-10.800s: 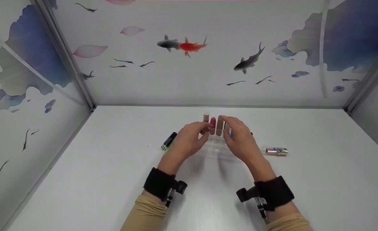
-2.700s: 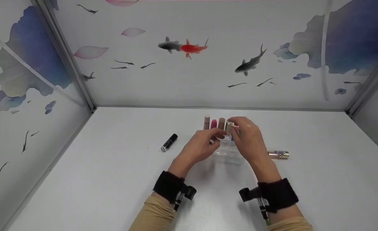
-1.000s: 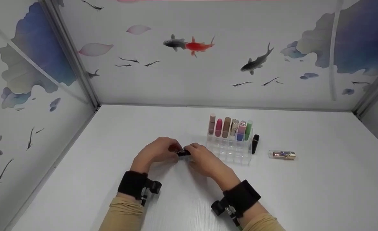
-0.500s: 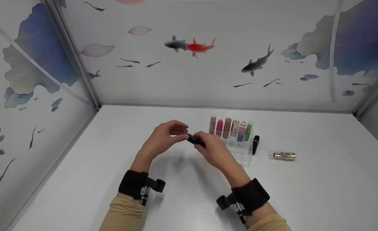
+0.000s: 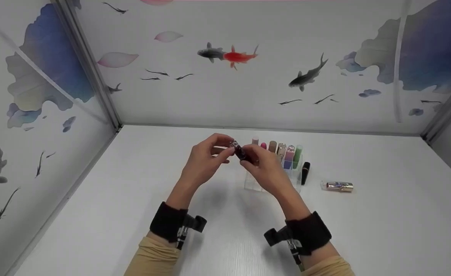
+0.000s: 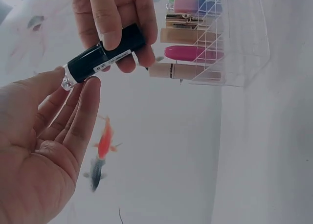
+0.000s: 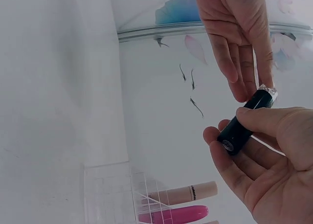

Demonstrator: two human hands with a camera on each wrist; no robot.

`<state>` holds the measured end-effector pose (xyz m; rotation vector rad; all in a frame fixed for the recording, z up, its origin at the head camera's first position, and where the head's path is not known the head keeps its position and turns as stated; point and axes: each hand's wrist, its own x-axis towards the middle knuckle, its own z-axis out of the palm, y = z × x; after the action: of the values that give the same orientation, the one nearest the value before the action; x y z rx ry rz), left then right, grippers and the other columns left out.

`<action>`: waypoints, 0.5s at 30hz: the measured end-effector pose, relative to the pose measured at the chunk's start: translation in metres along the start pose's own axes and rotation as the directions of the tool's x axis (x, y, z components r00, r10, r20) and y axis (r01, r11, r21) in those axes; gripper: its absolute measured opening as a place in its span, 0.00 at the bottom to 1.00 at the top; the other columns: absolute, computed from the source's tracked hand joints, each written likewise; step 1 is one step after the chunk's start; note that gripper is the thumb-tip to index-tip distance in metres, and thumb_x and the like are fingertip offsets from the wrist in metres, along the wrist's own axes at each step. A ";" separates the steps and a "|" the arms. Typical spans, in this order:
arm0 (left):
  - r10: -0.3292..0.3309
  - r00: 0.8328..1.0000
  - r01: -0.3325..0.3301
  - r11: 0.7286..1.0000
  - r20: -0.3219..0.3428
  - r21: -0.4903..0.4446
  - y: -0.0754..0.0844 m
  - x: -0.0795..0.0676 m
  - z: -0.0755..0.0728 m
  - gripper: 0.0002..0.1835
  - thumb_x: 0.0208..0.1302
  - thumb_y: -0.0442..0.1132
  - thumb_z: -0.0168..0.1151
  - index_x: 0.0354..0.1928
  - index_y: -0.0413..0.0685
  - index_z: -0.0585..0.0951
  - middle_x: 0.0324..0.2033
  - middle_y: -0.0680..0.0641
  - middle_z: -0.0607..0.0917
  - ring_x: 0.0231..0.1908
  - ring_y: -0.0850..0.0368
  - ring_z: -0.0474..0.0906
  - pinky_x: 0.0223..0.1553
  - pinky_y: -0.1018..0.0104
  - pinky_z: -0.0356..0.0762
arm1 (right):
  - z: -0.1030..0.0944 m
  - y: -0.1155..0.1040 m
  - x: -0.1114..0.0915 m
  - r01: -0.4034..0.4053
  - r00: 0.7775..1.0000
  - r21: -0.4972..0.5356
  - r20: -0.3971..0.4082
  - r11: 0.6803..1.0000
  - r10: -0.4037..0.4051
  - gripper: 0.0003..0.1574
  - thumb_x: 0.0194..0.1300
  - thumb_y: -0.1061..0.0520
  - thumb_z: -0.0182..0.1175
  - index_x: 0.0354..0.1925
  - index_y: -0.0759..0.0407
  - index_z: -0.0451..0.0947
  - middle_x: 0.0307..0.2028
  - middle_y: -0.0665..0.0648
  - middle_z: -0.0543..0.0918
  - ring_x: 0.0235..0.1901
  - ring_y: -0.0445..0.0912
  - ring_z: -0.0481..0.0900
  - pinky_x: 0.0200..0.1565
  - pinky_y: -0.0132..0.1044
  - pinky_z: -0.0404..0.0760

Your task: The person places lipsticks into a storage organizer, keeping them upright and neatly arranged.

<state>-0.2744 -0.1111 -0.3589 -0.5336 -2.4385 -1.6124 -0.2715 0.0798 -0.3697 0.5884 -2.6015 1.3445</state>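
Both hands hold a black lipstick tube [image 5: 239, 151] with a clear end, raised above the table just left of the organizer. My right hand [image 5: 267, 165] grips its black body between thumb and fingers, as the right wrist view shows on the tube [image 7: 247, 121]. The left hand [image 5: 204, 159] pinches the clear end with thumb and forefinger; its other fingers are spread loosely. Behind the right hand stands a clear lipstick organizer [image 5: 253, 185], partly hidden. Its back row bears several upright tubes, among them a magenta one [image 6: 188, 53] and a green one [image 5: 297, 154].
Against the organizer's right side leans another black tube [image 5: 305, 173] with a gold band. Farther right, a gold lipstick [image 5: 338, 186] with a clear cap lies on the white table [image 5: 382, 222]. Printed wall panels [image 5: 171, 96] enclose the back and sides.
Both hands have left the organizer's back row and taken up the black lipstick tube that lay to its left. Over the last second they have lifted it up and rightward, tilting it.
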 end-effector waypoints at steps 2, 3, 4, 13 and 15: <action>0.027 0.999 -0.027 0.999 -0.020 0.018 0.003 0.001 0.005 0.16 0.69 0.43 0.64 0.57 0.52 0.79 0.50 0.48 0.86 0.46 0.57 0.88 0.42 0.69 0.86 | -0.001 0.001 0.000 0.006 1.000 -0.007 -0.024 1.000 -0.006 0.18 0.68 0.62 0.63 0.56 0.59 0.77 0.50 0.60 0.86 0.50 0.50 0.85 0.57 0.46 0.84; 0.042 0.999 -0.042 0.999 -0.029 0.031 0.003 0.002 0.008 0.16 0.69 0.43 0.63 0.57 0.52 0.79 0.50 0.48 0.86 0.46 0.57 0.88 0.42 0.70 0.86 | -0.001 0.002 0.001 0.008 0.999 -0.011 -0.036 1.000 -0.009 0.18 0.68 0.62 0.63 0.56 0.59 0.77 0.50 0.60 0.86 0.50 0.50 0.85 0.56 0.46 0.84; 0.063 0.997 -0.062 0.997 -0.037 0.046 0.004 0.003 0.011 0.17 0.69 0.43 0.64 0.58 0.51 0.79 0.50 0.48 0.86 0.46 0.57 0.88 0.42 0.70 0.86 | -0.002 0.002 0.001 0.012 0.999 -0.014 -0.049 1.000 -0.013 0.19 0.68 0.62 0.63 0.56 0.60 0.77 0.50 0.60 0.86 0.50 0.50 0.85 0.56 0.46 0.84; 0.203 0.975 -0.185 0.967 -0.090 0.173 0.006 0.009 0.032 0.17 0.67 0.38 0.65 0.57 0.50 0.81 0.51 0.49 0.85 0.53 0.60 0.84 0.48 0.75 0.83 | -0.006 0.009 0.003 0.076 0.981 -0.056 -0.173 0.996 -0.084 0.18 0.66 0.63 0.65 0.54 0.60 0.82 0.49 0.59 0.88 0.48 0.51 0.87 0.51 0.46 0.86; 0.214 0.971 -0.194 0.966 -0.106 0.173 0.007 0.009 0.036 0.17 0.66 0.36 0.65 0.56 0.49 0.81 0.51 0.49 0.85 0.53 0.59 0.83 0.47 0.76 0.83 | -0.006 0.010 0.003 0.091 0.974 -0.070 -0.202 0.993 -0.103 0.19 0.65 0.62 0.65 0.55 0.60 0.82 0.49 0.59 0.88 0.46 0.52 0.86 0.49 0.46 0.86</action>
<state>-0.2782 -0.0736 -0.3641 -0.6155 -2.3115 -1.3131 -0.2787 0.0896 -0.3728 0.5292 -2.4064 1.2229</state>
